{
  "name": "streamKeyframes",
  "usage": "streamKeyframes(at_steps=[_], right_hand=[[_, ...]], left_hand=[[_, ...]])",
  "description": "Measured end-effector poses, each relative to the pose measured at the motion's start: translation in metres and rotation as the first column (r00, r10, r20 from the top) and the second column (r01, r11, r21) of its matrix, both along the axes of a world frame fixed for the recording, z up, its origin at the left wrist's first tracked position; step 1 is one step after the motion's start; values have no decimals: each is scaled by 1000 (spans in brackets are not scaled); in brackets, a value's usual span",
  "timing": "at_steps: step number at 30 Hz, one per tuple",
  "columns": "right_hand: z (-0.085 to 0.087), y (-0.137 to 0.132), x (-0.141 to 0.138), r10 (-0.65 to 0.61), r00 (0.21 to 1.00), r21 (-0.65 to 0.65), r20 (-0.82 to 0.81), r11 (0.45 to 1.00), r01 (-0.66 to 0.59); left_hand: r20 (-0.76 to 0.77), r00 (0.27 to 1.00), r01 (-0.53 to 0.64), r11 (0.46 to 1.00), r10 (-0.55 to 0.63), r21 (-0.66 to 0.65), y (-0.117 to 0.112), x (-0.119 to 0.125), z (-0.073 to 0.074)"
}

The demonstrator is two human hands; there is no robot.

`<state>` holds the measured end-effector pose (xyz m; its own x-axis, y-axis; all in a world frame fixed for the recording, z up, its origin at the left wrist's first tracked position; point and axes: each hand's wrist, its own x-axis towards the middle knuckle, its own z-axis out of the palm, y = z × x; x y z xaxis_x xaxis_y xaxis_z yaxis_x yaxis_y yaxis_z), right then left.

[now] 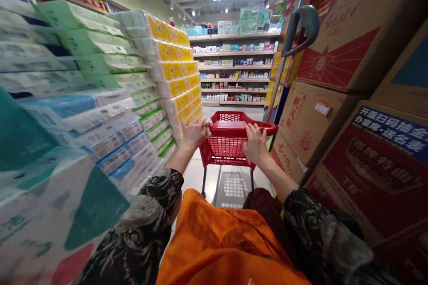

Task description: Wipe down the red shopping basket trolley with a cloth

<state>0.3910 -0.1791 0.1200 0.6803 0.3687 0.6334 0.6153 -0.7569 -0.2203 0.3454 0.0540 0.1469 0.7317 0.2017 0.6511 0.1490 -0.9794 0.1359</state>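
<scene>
A red plastic shopping cart [223, 147] stands right in front of me, its lattice basket on dark metal legs. My left hand [194, 134] is closed at the left end of the cart's handle, with a crumpled whitish cloth [207, 125] under its fingers. Whether it is fabric or paper I cannot tell. Over on the right part of the red handle [230, 132], my right hand [255, 142] rests with its fingers curled over the bar. No goods show in the visible part of the basket.
Tall stacks of tissue packs [177, 75] line the left side closely. On the right rise cardboard cartons [297, 120], with a grey-handled metal trolley [306, 31] against them. Shelves of small goods [234, 60] stand ahead across the pale floor [211, 182].
</scene>
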Motion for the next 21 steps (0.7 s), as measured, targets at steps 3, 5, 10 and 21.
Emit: streamKeyframes(at_steps=[3, 5, 10, 21], right_hand=[[-6, -4, 4, 34, 999, 0, 30, 999, -34], [-10, -9, 9, 48, 998, 10, 47, 999, -49], [-11, -30, 29, 71, 996, 75, 54, 994, -75], [7, -5, -4, 90, 993, 38, 81, 995, -94]], left_hand=[[-4, 999, -41, 999, 41, 24, -10, -1, 2], [-14, 999, -43, 998, 44, 44, -17, -3, 4], [-33, 999, -29, 996, 32, 86, -41, -14, 9], [30, 986, 161, 985, -163, 62, -75, -36, -1]])
